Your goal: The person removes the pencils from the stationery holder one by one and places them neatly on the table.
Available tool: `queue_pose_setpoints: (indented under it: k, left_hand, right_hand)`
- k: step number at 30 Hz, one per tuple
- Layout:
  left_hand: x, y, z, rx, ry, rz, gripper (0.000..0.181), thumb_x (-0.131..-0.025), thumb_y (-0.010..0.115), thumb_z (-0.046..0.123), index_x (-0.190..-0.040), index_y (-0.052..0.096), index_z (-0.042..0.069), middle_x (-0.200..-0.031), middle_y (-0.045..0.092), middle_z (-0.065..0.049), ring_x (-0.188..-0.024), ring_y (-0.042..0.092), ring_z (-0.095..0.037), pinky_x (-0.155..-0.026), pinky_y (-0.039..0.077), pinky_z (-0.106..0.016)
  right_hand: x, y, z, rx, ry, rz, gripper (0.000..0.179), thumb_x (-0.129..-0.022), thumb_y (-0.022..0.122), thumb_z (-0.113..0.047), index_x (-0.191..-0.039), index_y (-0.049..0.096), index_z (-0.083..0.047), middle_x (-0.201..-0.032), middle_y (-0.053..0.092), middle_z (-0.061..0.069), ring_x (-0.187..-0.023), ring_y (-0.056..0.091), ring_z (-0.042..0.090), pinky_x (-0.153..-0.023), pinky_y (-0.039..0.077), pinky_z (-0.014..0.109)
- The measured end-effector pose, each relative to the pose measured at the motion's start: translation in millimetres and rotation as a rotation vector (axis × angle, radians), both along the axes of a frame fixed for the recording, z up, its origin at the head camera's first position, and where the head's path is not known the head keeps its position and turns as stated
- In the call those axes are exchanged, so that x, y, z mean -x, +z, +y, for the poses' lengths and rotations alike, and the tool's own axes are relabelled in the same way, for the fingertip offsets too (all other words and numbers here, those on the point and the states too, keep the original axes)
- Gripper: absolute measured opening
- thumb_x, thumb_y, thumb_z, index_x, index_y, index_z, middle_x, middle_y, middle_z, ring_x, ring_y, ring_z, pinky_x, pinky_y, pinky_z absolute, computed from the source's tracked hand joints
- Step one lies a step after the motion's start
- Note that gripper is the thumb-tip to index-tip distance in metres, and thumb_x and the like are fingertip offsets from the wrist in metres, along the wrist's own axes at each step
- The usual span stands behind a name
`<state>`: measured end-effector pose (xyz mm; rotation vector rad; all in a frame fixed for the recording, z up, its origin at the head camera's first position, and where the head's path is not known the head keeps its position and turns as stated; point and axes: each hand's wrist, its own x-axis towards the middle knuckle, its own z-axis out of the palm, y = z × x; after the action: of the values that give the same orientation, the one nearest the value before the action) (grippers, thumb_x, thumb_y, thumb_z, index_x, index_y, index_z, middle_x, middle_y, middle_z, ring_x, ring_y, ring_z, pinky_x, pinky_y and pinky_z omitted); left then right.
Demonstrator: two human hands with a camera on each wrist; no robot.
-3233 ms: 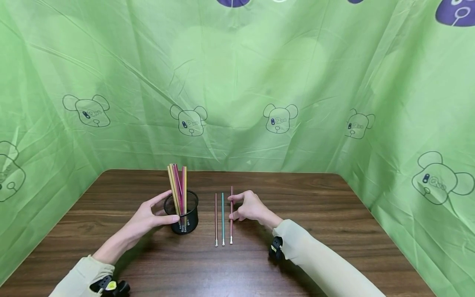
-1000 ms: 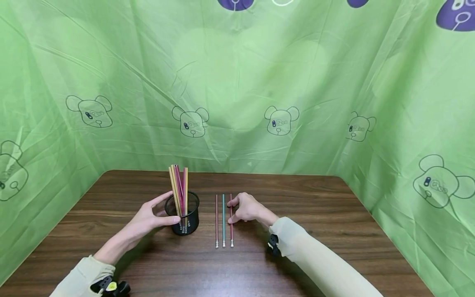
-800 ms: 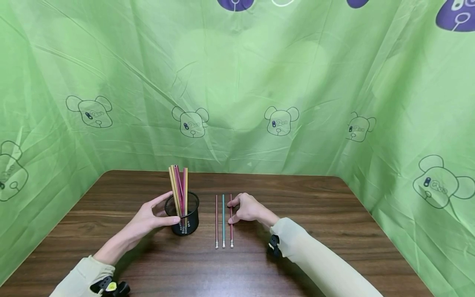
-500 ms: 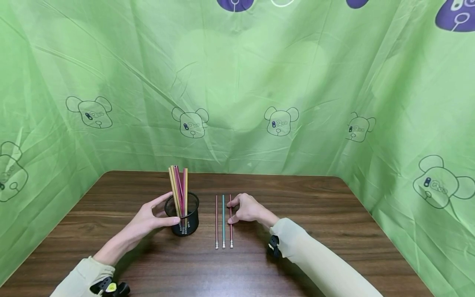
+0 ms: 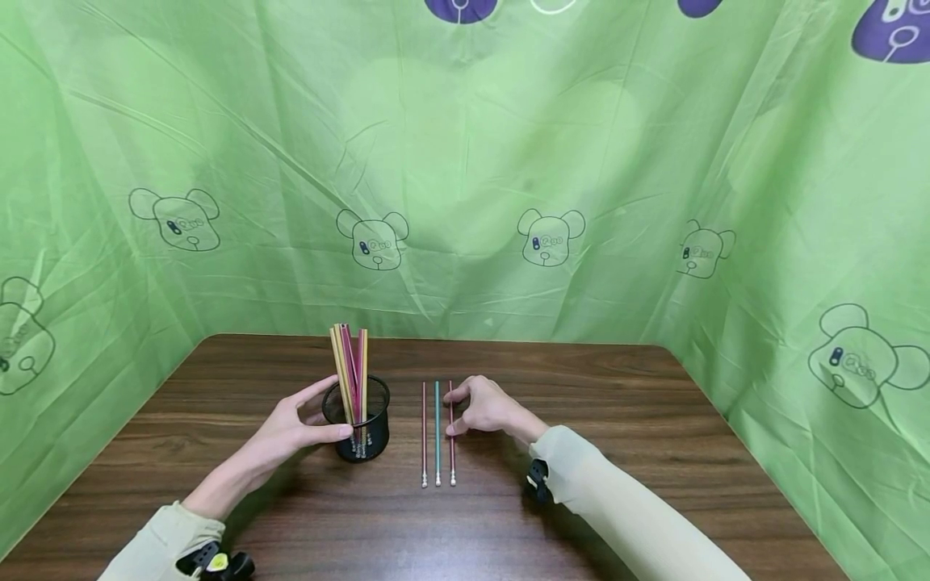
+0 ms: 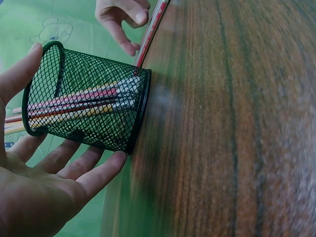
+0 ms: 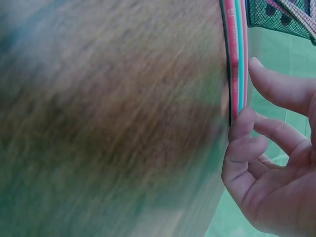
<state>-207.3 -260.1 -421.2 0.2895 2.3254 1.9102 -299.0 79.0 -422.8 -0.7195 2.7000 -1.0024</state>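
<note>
On the left of the table, a black mesh pencil cup (image 5: 374,436) stands upright, gripped from the left by my left hand (image 5: 286,424). Its thumb and fingers spread round the mesh wall in the left wrist view. Yellow and magenta pencils (image 5: 349,367) lean in the cup, eraser ends down. To its right lie a dark red pencil (image 5: 425,440), a teal pencil (image 5: 437,440) and a red-pink pencil (image 5: 452,456), side by side with erasers toward me. My right hand (image 5: 488,405) is at the red-pink one, thumb and forefinger apart along its length.
The brown wood-grain table (image 5: 617,484) is backed by a green curtain (image 5: 465,161) with bear-head drawings on three sides. A black wrist device (image 5: 538,480) sits at the right sleeve, another device (image 5: 214,558) at the left.
Since the earliest frame, the red-pink pencil has slid toward me, level with the other two, and lately slightly left with my right fingertips. My left hand stays on the cup.
</note>
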Motion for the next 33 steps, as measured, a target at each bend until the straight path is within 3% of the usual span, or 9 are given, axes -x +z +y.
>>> queue_pose_setpoints:
  k: [10,20,33]
  left_hand:
    - [0.6,-2.4,-1.6,0.014,0.005,0.005,0.093,-0.091,0.084,0.017,-0.167,0.031,0.011,-0.161,0.042,-0.023,-0.137,0.053,-0.04,-0.096,0.05,-0.027]
    - [2.2,-1.9,-1.5,0.015,0.001,-0.001,0.092,-0.091,0.084,0.018,-0.167,0.031,0.013,-0.159,0.045,-0.022,-0.135,0.054,-0.039,-0.096,0.05,-0.028]
    - [3.0,-2.8,-1.6,0.027,0.008,-0.004,0.093,-0.091,0.084,0.018,-0.167,0.03,0.012,-0.159,0.044,-0.023,-0.135,0.056,-0.038,-0.096,0.051,-0.028]
  right_hand:
    - [-2.6,13.0,-0.4,0.033,0.013,-0.066,0.058,-0.074,0.097,-0.013,-0.127,0.076,-0.004,-0.121,0.075,0.014,-0.122,0.063,0.031,-0.107,0.047,0.045]
    - [-8.0,28.4,-5.3,0.059,0.055,-0.046,0.054,-0.079,0.094,-0.015,-0.128,0.076,-0.005,-0.122,0.074,0.02,-0.128,0.062,0.035,-0.111,0.044,0.049]
    - [-14.6,38.3,-21.1,0.094,0.079,-0.01,0.043,-0.083,0.091,-0.017,-0.124,0.079,-0.013,-0.123,0.075,0.01,-0.125,0.064,0.024,-0.108,0.047,0.042]
